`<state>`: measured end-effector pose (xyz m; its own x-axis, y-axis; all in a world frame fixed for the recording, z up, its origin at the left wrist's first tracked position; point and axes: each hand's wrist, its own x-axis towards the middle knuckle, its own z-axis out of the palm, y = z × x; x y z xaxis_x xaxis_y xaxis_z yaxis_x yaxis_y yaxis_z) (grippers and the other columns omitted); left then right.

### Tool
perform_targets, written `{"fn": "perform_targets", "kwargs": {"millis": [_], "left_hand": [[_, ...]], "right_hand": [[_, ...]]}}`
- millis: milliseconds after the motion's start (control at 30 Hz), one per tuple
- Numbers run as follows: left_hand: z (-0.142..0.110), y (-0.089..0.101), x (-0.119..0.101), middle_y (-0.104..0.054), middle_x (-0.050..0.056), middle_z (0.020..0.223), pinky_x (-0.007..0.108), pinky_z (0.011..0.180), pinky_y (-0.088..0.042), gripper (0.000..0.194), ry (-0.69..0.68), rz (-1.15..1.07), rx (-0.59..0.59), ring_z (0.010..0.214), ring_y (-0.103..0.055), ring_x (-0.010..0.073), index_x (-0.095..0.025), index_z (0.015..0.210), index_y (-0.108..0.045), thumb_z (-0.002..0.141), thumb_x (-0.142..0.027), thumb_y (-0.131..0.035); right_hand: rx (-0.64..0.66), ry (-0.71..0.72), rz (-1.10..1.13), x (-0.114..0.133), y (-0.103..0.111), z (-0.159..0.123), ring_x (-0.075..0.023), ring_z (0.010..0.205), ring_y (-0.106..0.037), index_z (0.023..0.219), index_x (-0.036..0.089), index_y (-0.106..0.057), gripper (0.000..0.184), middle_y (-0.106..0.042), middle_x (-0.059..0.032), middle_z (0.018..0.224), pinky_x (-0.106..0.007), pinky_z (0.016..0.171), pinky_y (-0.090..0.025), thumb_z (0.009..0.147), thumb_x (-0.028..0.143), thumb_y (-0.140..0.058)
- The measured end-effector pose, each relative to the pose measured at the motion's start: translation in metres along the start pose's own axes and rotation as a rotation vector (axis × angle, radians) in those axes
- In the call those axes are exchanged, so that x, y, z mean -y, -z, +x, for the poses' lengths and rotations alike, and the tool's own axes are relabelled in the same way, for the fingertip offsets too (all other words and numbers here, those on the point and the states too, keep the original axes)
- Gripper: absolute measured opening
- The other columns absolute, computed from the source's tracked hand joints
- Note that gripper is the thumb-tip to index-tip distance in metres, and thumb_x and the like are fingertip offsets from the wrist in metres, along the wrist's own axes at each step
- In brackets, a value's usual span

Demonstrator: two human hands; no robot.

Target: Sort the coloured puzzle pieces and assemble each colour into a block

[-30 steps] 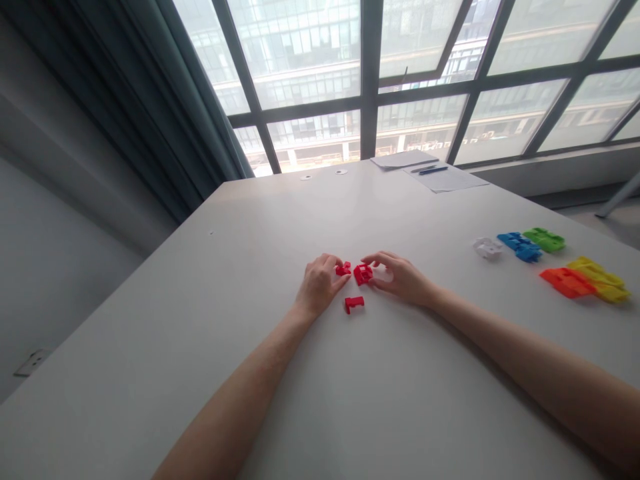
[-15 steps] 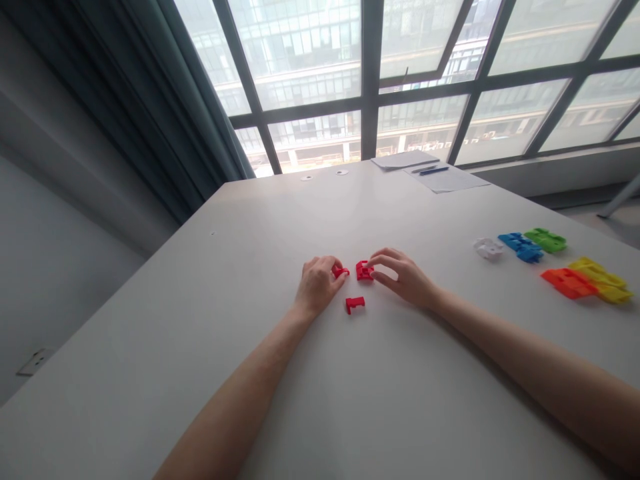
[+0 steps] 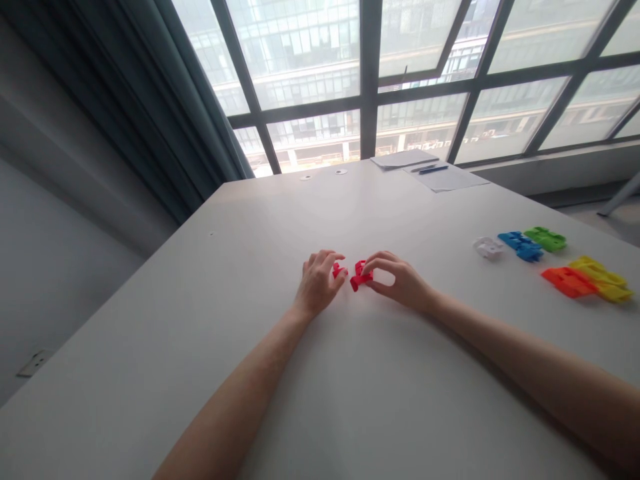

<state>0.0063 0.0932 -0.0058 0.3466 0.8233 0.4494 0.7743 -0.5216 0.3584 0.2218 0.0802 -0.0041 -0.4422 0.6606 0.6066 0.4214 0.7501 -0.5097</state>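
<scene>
My left hand (image 3: 319,279) is curled round a small red plastic piece (image 3: 337,269), which shows between the thumb and the raised index finger. Part of that piece is hidden by the fingers. Facing it, my right hand (image 3: 395,275) pinches a red plastic peg-like piece (image 3: 355,283) between thumb and fingertips, tilted down to the left. Just behind this peg-like piece is a red block-like piece (image 3: 361,267), partly covered by my right fingers. A narrow gap separates the red parts at the two hands.
On the right of the white table (image 3: 240,300) lie white (image 3: 488,248), blue (image 3: 521,246), green (image 3: 545,239), orange (image 3: 569,282) and yellow (image 3: 601,279) plastic pieces. Papers (image 3: 405,159) and a pen (image 3: 433,169) lie at the far edge, by the window.
My right hand has picked up the red peg-like piece that lay nearer me and raised it in front of the red block. My left index finger has lifted.
</scene>
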Motion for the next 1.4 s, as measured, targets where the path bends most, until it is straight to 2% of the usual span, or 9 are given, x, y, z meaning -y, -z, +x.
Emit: {"fn": "perform_targets", "kwargs": {"millis": [100,233,400,500,633,867,1100,1233,1400], "left_hand": [[-0.001,0.001,-0.002,-0.059,0.007,0.130,0.041,0.106,-0.032,0.033,-0.084,-0.010,0.057,0.122,-0.050,0.0222,-0.023,0.125,-0.051,0.092,-0.024,-0.053],[-0.001,-0.001,-0.005,-0.058,0.012,0.133,0.046,0.112,-0.022,0.050,-0.137,0.021,0.135,0.129,-0.046,0.0235,-0.019,0.137,-0.039,0.090,-0.026,-0.057],[0.001,-0.007,-0.009,-0.060,0.012,0.132,0.050,0.112,-0.018,0.071,-0.132,-0.003,0.194,0.126,-0.050,0.0237,-0.022,0.146,-0.022,0.089,-0.033,-0.061],[0.002,-0.009,-0.009,-0.063,0.009,0.128,0.050,0.112,-0.020,0.073,-0.135,-0.010,0.201,0.121,-0.055,0.0230,-0.023,0.146,-0.023,0.087,-0.033,-0.065],[0.002,-0.010,-0.007,-0.066,0.006,0.124,0.048,0.111,-0.020,0.061,-0.146,-0.027,0.181,0.121,-0.054,0.0220,-0.025,0.140,-0.034,0.087,-0.033,-0.065],[0.001,-0.007,-0.009,-0.064,0.005,0.117,0.041,0.106,-0.030,0.045,-0.156,0.022,0.113,0.109,-0.057,0.0207,-0.024,0.127,-0.049,0.087,-0.036,-0.066],[0.001,-0.009,-0.007,-0.057,0.009,0.133,0.042,0.107,-0.031,0.049,-0.133,0.018,0.109,0.120,-0.054,0.0231,-0.026,0.131,-0.047,0.087,-0.038,-0.065],[0.002,-0.014,-0.003,-0.055,0.012,0.137,0.045,0.111,-0.028,0.056,-0.131,0.013,0.128,0.128,-0.050,0.0241,-0.024,0.139,-0.041,0.089,-0.036,-0.063],[0.002,-0.016,0.000,-0.054,0.014,0.138,0.048,0.111,-0.027,0.058,-0.113,0.008,0.179,0.130,-0.049,0.0251,-0.022,0.140,-0.039,0.089,-0.036,-0.062]], "right_hand": [[-0.172,-0.218,-0.045,-0.012,0.004,0.000,-0.0213,0.088,-0.063,0.089,0.023,-0.066,0.014,-0.070,-0.0055,0.091,-0.038,0.082,-0.049,0.087,0.036,-0.061],[-0.264,-0.431,-0.064,-0.029,0.006,0.000,-0.0215,0.081,-0.066,0.088,0.023,-0.067,0.022,-0.072,-0.0042,0.088,-0.038,0.078,-0.050,0.084,0.043,-0.061],[-0.239,-0.485,-0.160,-0.034,0.004,0.005,-0.0217,0.077,-0.064,0.085,0.023,-0.068,0.020,-0.073,-0.0040,0.084,-0.037,0.074,-0.050,0.083,0.042,-0.061],[-0.188,-0.510,-0.242,-0.032,0.004,0.007,-0.0219,0.077,-0.064,0.083,0.025,-0.069,0.015,-0.072,-0.0027,0.078,-0.036,0.072,-0.048,0.083,0.038,-0.061],[-0.140,-0.511,-0.299,-0.032,0.003,0.006,-0.0223,0.078,-0.064,0.081,0.026,-0.070,0.013,-0.070,-0.0012,0.070,-0.038,0.080,-0.046,0.083,0.036,-0.062],[-0.039,-0.398,-0.211,-0.035,0.000,0.007,-0.0219,0.090,-0.063,0.090,0.026,-0.072,0.020,-0.075,-0.0021,0.092,-0.039,0.088,-0.044,0.087,0.022,-0.054],[0.094,-0.287,-0.301,-0.035,-0.003,0.003,-0.0283,0.111,-0.054,0.113,0.033,-0.069,0.029,-0.069,-0.0057,0.115,-0.052,0.096,-0.036,0.095,0.030,-0.046],[0.136,-0.268,-0.313,-0.034,-0.002,0.003,-0.0279,0.110,-0.053,0.117,0.036,-0.067,0.032,-0.066,-0.0069,0.115,-0.051,0.095,-0.036,0.096,0.032,-0.044],[0.169,-0.277,-0.284,-0.030,0.000,0.004,-0.0282,0.115,-0.053,0.122,0.031,-0.063,0.033,-0.066,-0.0074,0.120,-0.051,0.098,-0.035,0.097,0.038,-0.042]]}}
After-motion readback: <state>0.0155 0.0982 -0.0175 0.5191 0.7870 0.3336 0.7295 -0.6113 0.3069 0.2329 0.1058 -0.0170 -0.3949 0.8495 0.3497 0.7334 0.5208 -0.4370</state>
